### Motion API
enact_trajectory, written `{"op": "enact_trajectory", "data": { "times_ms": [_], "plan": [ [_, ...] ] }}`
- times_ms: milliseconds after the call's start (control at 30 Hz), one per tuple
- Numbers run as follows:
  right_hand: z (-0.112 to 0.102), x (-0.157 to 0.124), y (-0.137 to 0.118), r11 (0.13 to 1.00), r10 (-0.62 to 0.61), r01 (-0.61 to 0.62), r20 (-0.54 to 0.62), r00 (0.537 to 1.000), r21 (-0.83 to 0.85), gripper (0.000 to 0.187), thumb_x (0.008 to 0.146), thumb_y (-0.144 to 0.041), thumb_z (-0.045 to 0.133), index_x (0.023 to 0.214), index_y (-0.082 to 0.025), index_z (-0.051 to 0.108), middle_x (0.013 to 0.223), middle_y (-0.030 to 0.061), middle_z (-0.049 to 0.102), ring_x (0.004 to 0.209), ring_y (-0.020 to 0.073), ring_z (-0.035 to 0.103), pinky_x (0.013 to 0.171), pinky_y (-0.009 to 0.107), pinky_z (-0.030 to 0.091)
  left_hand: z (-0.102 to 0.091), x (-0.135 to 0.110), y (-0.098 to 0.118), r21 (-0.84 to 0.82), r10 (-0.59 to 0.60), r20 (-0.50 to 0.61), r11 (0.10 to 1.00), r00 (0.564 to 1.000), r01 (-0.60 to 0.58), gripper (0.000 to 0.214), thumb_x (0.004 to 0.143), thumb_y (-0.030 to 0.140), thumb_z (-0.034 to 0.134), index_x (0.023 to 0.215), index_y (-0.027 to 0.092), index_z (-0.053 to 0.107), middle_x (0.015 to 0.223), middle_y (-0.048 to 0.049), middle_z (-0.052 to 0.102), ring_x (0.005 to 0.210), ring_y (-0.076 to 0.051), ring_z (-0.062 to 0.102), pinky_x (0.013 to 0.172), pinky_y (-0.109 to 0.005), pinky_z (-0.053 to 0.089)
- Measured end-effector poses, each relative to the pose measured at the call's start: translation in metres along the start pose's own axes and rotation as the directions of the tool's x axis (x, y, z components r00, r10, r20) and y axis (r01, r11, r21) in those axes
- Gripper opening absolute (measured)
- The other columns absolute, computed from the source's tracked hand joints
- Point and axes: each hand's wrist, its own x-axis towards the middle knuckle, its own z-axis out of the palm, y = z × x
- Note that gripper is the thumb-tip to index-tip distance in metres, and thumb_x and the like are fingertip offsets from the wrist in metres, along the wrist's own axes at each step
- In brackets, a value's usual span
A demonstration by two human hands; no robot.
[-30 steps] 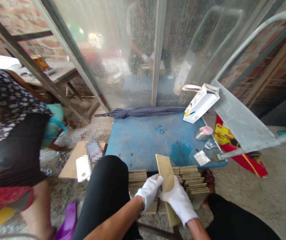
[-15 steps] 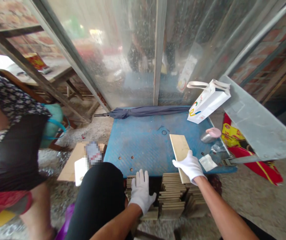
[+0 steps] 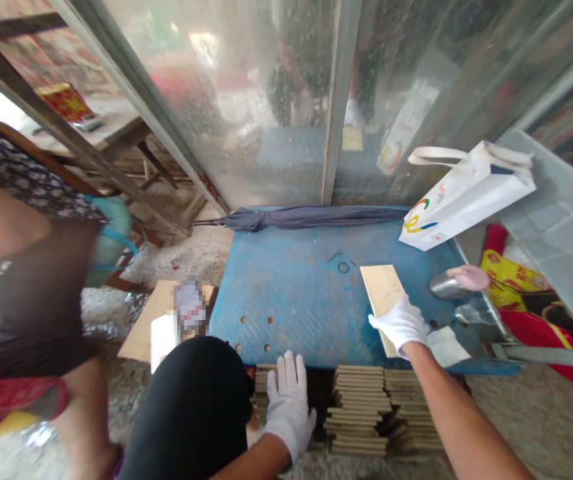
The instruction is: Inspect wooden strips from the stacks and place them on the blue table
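My right hand, in a white glove, grips a thin pale rectangular board near its close end. Its thumb is at the left edge and the fingers are at the right edge. Under it is the right part of a blue tabletop with a few small holes. My left hand, gloved in white too, has its fingers stretched out and holds nothing. It hovers above or rests on a stack of boards below the front edge; contact is unclear. More stacked boards stand to the right of this hand.
A folded dark umbrella lies along the back edge. On the right are a white paper bag, a metal cup with pink lid and a white tissue. Another person sits at the left. A glass partition rises behind.
The view has shifted a little. My right hand and the board have moved slightly away from me, so the board's close end lies within the front edge. My left hand stays open over the stack.
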Motion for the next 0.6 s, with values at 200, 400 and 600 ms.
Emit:
{"op": "enact_trajectory", "data": {
  "times_ms": [200, 400, 600],
  "plan": [
    [0.015, 0.002, -0.002, 0.998, 0.06, -0.06, 0.027, 0.998, 0.012, 0.112, 0.046, -0.075, 0.068, 0.133, -0.012, 0.036, 0.113, 0.0237, 0.055, 0.104, 0.0382, 0.058, 0.084, 0.047, 0.044, -0.004, 0.001, 0.005, -0.002, -0.041, 0.046, 0.999, 0.998, 0.041, 0.095, 0.07, 0.037, 0.053, 0.15, 0.006, 0.013, 0.157, -0.0221, 0.002, 0.144, -0.04, -0.006, 0.111, -0.057, -0.007],
    [0.02, 0.005, -0.003, 0.998, 0.057, -0.057, 0.008, 0.998, 0.029, 0.108, 0.046, -0.075, 0.068, 0.129, -0.011, 0.039, 0.11, 0.0228, 0.056, 0.102, 0.0377, 0.059, 0.084, 0.047, 0.044, -0.001, 0.001, 0.005, 0.005, -0.052, 0.043, 0.999, 0.998, 0.052, 0.095, 0.071, 0.036, 0.053, 0.15, 0.006, 0.012, 0.157, -0.0213, 0.0, 0.143, -0.04, -0.007, 0.111, -0.056, -0.009],
    [0.029, 0.007, 0.002, 0.999, 0.04, -0.039, -0.018, 0.999, 0.022, 0.103, 0.053, -0.071, 0.067, 0.13, -0.01, 0.037, 0.11, 0.022, 0.056, 0.101, 0.0363, 0.059, 0.085, 0.045, 0.044, 0.004, 0.003, 0.005, 0.016, -0.055, 0.025, 0.998, 0.998, 0.055, 0.095, 0.07, 0.036, 0.054, 0.15, 0.005, 0.013, 0.157, -0.0232, 0.002, 0.143, -0.042, -0.006, 0.111, -0.057, -0.008]
  ]
}}
